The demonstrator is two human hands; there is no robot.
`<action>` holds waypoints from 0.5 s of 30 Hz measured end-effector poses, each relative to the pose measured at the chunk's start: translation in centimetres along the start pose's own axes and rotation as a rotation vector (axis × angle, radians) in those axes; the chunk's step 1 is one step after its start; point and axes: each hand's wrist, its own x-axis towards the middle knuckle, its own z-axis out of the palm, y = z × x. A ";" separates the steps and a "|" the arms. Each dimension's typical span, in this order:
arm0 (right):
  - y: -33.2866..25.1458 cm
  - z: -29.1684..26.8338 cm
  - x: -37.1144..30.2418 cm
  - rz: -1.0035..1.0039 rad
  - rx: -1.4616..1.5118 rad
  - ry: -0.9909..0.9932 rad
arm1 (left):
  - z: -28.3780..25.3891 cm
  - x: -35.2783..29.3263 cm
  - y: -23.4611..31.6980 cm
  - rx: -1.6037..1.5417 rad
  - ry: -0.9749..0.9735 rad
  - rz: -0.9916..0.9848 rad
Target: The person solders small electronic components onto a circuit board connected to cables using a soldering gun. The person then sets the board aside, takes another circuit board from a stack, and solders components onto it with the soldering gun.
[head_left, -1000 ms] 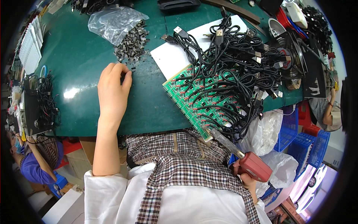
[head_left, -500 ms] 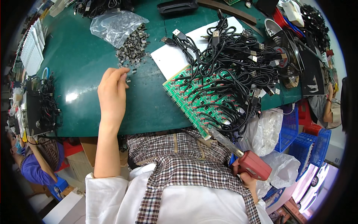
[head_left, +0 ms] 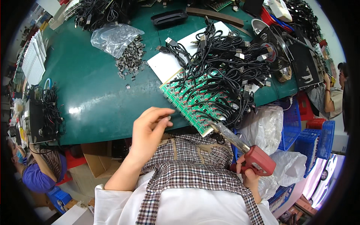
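My left hand is just over the table's near edge, left of the green circuit board panel. Its thumb and forefinger pinch a small silvery pinned part, mostly covered by the fingertips. My right hand is wrapped round the handle of a red soldering gun. The gun's metal front points up-left, its tip by the panel's near corner. Black USB cables lie heaped over the panel, with several leads reaching its red-marked spots. Farther back left is a pile of small pinned parts.
A clear plastic bag lies against the pile, and one loose part sits nearer me. White board lies under the panel. A black fan-like device stands right of the cables. Blue crates and plastic bags are at lower right.
My left hand has come from beside the parts pile toward me and right, with a small part in its fingers. The soldering gun has hardly moved; the whole view has shifted slightly.
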 end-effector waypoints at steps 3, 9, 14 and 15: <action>0.0 0.4 0.0 -0.014 -0.177 0.155 | 0.6 1.1 0.4 0.501 -0.017 0.377; 0.3 0.3 -0.3 -0.099 -0.033 -0.018 | -0.1 3.6 -1.7 -0.018 -0.014 0.167; 0.4 0.9 -0.3 -0.025 -0.139 0.119 | -1.1 5.3 -1.4 -0.095 -0.032 0.126; 0.4 1.1 -0.1 -0.022 -0.141 0.119 | -1.7 5.9 -1.3 -0.036 0.016 0.208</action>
